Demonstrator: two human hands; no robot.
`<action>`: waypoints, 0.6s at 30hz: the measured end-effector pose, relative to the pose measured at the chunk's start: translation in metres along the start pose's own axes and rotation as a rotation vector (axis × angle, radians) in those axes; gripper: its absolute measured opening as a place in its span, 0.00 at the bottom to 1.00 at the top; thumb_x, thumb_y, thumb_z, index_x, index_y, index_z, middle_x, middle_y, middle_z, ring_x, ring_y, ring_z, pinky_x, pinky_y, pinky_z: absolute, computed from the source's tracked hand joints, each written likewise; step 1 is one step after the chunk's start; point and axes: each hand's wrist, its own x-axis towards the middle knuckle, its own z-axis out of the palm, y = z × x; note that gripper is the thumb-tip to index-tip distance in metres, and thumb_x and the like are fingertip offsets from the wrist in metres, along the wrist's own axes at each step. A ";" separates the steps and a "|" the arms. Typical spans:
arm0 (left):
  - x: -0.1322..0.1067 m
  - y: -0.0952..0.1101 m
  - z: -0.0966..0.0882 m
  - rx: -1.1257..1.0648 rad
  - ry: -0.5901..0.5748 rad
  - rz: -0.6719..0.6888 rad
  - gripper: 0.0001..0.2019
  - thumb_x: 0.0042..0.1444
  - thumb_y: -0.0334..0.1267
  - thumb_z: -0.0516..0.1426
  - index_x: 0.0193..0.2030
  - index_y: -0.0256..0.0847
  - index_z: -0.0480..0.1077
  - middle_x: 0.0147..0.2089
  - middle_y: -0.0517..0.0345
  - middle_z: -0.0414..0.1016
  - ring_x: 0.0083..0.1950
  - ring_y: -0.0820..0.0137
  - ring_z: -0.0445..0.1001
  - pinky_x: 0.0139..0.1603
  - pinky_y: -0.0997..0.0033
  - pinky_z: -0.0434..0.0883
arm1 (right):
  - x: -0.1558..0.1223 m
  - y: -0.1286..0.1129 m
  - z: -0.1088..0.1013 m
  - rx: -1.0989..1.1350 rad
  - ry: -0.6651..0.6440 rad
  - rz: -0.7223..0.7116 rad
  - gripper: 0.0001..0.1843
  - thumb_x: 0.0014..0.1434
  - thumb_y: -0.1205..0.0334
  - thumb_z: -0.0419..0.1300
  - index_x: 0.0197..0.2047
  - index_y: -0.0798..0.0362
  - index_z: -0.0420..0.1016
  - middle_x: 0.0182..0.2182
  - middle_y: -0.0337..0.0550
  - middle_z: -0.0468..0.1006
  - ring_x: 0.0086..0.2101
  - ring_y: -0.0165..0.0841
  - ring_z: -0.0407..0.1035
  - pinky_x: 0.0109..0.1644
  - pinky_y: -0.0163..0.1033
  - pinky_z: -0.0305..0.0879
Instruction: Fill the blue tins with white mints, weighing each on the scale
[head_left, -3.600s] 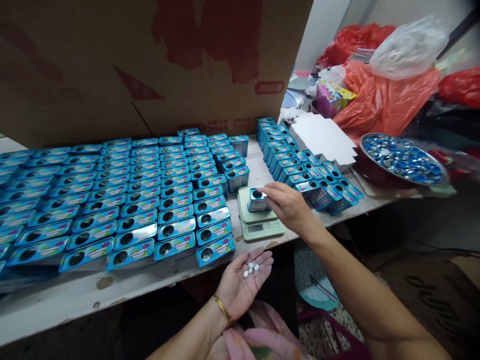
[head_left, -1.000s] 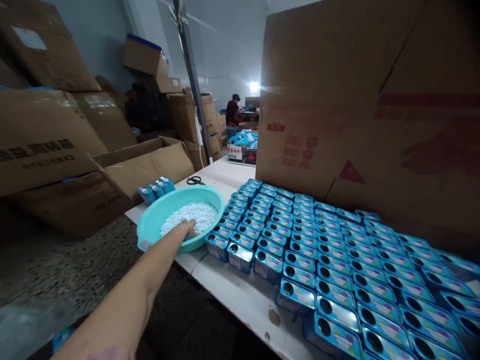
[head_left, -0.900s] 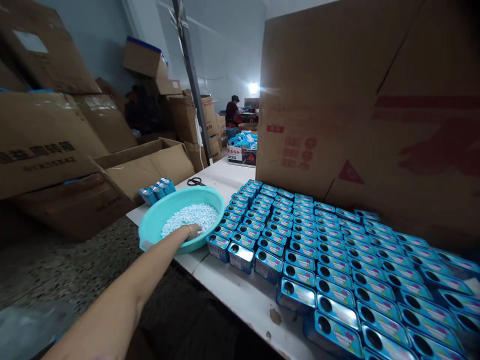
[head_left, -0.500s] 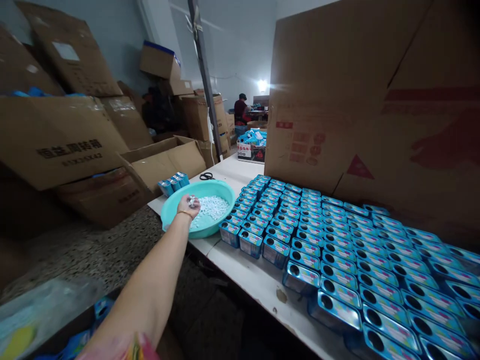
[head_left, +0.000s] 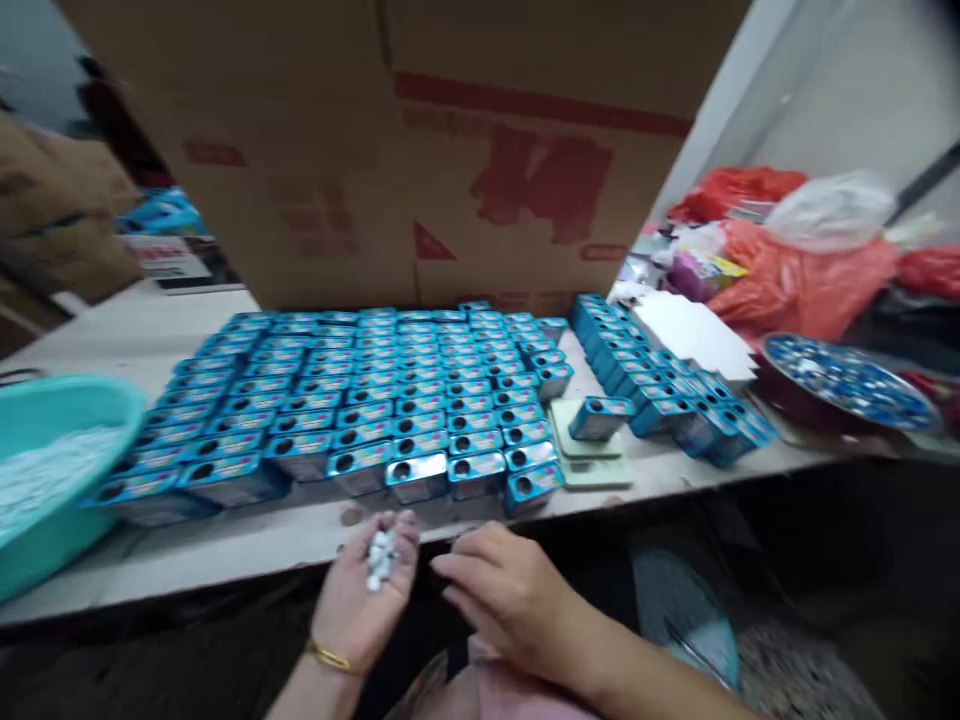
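Observation:
My left hand (head_left: 367, 585) is palm up below the table's front edge, cupped round a small heap of white candies (head_left: 379, 558). My right hand (head_left: 501, 590) hovers just to its right, fingers curled toward the candies and holding nothing I can see. Ahead lie rows of blue tins (head_left: 390, 400) with round holes on top. One tin (head_left: 600, 417) stands on a small scale (head_left: 589, 455). The teal bowl (head_left: 60, 500) of white candies sits at the far left.
A big cardboard box (head_left: 420, 150) stands behind the tins. More blue tins (head_left: 660, 385) run in a line on the right, beside white flat cartons (head_left: 694, 335), a round tray of blue lids (head_left: 847, 375) and red plastic bags (head_left: 795, 270).
My left hand took candies from the teal bowl and came back in front of me. The view swung right. My right hand has come into view beside it.

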 end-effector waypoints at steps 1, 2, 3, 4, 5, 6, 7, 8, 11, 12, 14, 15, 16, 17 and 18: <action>0.009 -0.033 0.000 0.015 -0.009 -0.070 0.10 0.55 0.30 0.44 0.32 0.37 0.66 0.32 0.53 0.70 0.30 0.75 0.71 0.25 0.77 0.70 | -0.002 0.001 0.003 -0.081 -0.029 -0.014 0.15 0.58 0.66 0.49 0.50 0.54 0.62 0.40 0.45 0.69 0.41 0.33 0.63 0.45 0.39 0.62; 0.018 -0.061 0.002 0.032 -0.011 -0.124 0.11 0.55 0.30 0.44 0.33 0.37 0.67 0.32 0.52 0.71 0.31 0.73 0.72 0.27 0.76 0.70 | -0.007 0.005 0.005 -0.164 -0.056 -0.007 0.17 0.57 0.66 0.50 0.50 0.56 0.60 0.41 0.47 0.68 0.44 0.35 0.61 0.47 0.41 0.60; 0.026 -0.085 0.004 0.045 -0.017 -0.176 0.11 0.55 0.30 0.45 0.35 0.36 0.68 0.32 0.51 0.71 0.32 0.72 0.72 0.29 0.76 0.70 | -0.014 0.011 0.007 -0.239 -0.079 0.019 0.18 0.56 0.67 0.50 0.51 0.58 0.59 0.44 0.50 0.66 0.46 0.37 0.59 0.48 0.43 0.59; 0.034 -0.103 0.006 0.057 -0.023 -0.217 0.11 0.55 0.30 0.45 0.37 0.36 0.68 0.33 0.51 0.72 0.33 0.72 0.72 0.31 0.75 0.70 | -0.024 0.018 0.008 -0.301 -0.099 0.059 0.19 0.55 0.67 0.51 0.51 0.60 0.58 0.46 0.52 0.64 0.48 0.39 0.57 0.50 0.44 0.58; 0.041 -0.119 0.009 0.068 -0.036 -0.261 0.11 0.54 0.31 0.46 0.39 0.35 0.68 0.33 0.51 0.72 0.35 0.71 0.73 0.34 0.74 0.70 | -0.035 0.027 0.008 -0.348 -0.118 0.103 0.20 0.55 0.68 0.51 0.51 0.61 0.57 0.47 0.54 0.62 0.49 0.39 0.56 0.50 0.44 0.58; 0.048 -0.131 0.013 0.077 -0.058 -0.306 0.12 0.54 0.31 0.46 0.41 0.34 0.68 0.35 0.51 0.72 0.36 0.71 0.73 0.36 0.74 0.70 | -0.046 0.037 0.007 -0.380 -0.136 0.140 0.19 0.55 0.69 0.51 0.51 0.61 0.57 0.47 0.55 0.62 0.48 0.40 0.56 0.49 0.44 0.58; 0.054 -0.141 0.017 0.087 -0.084 -0.351 0.12 0.54 0.32 0.46 0.43 0.34 0.67 0.36 0.50 0.73 0.37 0.71 0.72 0.38 0.73 0.70 | -0.056 0.047 0.005 -0.398 -0.156 0.168 0.18 0.55 0.70 0.50 0.50 0.61 0.57 0.47 0.54 0.62 0.47 0.39 0.57 0.47 0.43 0.59; 0.059 -0.151 0.021 0.097 -0.112 -0.393 0.13 0.54 0.33 0.47 0.44 0.33 0.66 0.37 0.50 0.73 0.39 0.70 0.72 0.40 0.72 0.69 | -0.065 0.056 0.002 -0.405 -0.172 0.195 0.17 0.55 0.70 0.50 0.49 0.60 0.58 0.45 0.52 0.63 0.45 0.38 0.58 0.45 0.42 0.60; 0.074 -0.177 0.032 0.132 -0.172 -0.488 0.14 0.54 0.34 0.47 0.44 0.31 0.66 0.37 0.50 0.73 0.41 0.70 0.72 0.43 0.72 0.67 | -0.084 0.082 -0.013 -0.369 -0.225 0.260 0.12 0.54 0.71 0.51 0.43 0.57 0.62 0.40 0.47 0.65 0.39 0.36 0.60 0.40 0.40 0.61; 0.079 -0.184 0.035 0.142 -0.179 -0.498 0.14 0.54 0.35 0.47 0.43 0.30 0.67 0.36 0.50 0.73 0.40 0.70 0.72 0.44 0.73 0.67 | -0.089 0.089 -0.019 -0.340 -0.237 0.272 0.10 0.54 0.71 0.51 0.41 0.56 0.63 0.38 0.46 0.65 0.38 0.35 0.60 0.39 0.38 0.61; 0.087 -0.198 0.041 0.157 -0.182 -0.510 0.13 0.54 0.35 0.48 0.39 0.29 0.68 0.33 0.51 0.73 0.38 0.71 0.72 0.43 0.74 0.67 | -0.096 0.101 -0.030 -0.282 -0.246 0.286 0.09 0.55 0.70 0.50 0.40 0.55 0.63 0.38 0.45 0.65 0.38 0.33 0.60 0.38 0.37 0.61; 0.091 -0.204 0.043 0.159 -0.174 -0.516 0.12 0.54 0.35 0.48 0.38 0.29 0.68 0.32 0.52 0.73 0.37 0.72 0.72 0.43 0.74 0.67 | -0.099 0.107 -0.034 -0.261 -0.243 0.294 0.09 0.55 0.70 0.50 0.41 0.55 0.63 0.38 0.44 0.64 0.38 0.32 0.60 0.38 0.37 0.60; 0.094 -0.209 0.046 0.158 -0.163 -0.523 0.11 0.53 0.34 0.49 0.37 0.30 0.68 0.31 0.53 0.73 0.36 0.72 0.72 0.43 0.74 0.67 | -0.102 0.112 -0.037 -0.249 -0.238 0.308 0.09 0.55 0.70 0.50 0.41 0.54 0.63 0.39 0.44 0.64 0.38 0.33 0.60 0.39 0.37 0.60; 0.097 -0.213 0.047 0.155 -0.154 -0.533 0.10 0.53 0.34 0.49 0.36 0.30 0.68 0.31 0.53 0.73 0.35 0.73 0.72 0.43 0.75 0.66 | -0.105 0.116 -0.039 -0.244 -0.236 0.325 0.10 0.55 0.70 0.50 0.41 0.54 0.63 0.39 0.44 0.64 0.38 0.33 0.60 0.38 0.37 0.60; 0.100 -0.216 0.049 0.151 -0.147 -0.541 0.10 0.53 0.33 0.49 0.36 0.30 0.68 0.31 0.54 0.73 0.34 0.74 0.72 0.43 0.75 0.66 | -0.108 0.120 -0.040 -0.238 -0.237 0.338 0.10 0.55 0.71 0.50 0.41 0.54 0.63 0.39 0.44 0.64 0.38 0.33 0.60 0.38 0.37 0.60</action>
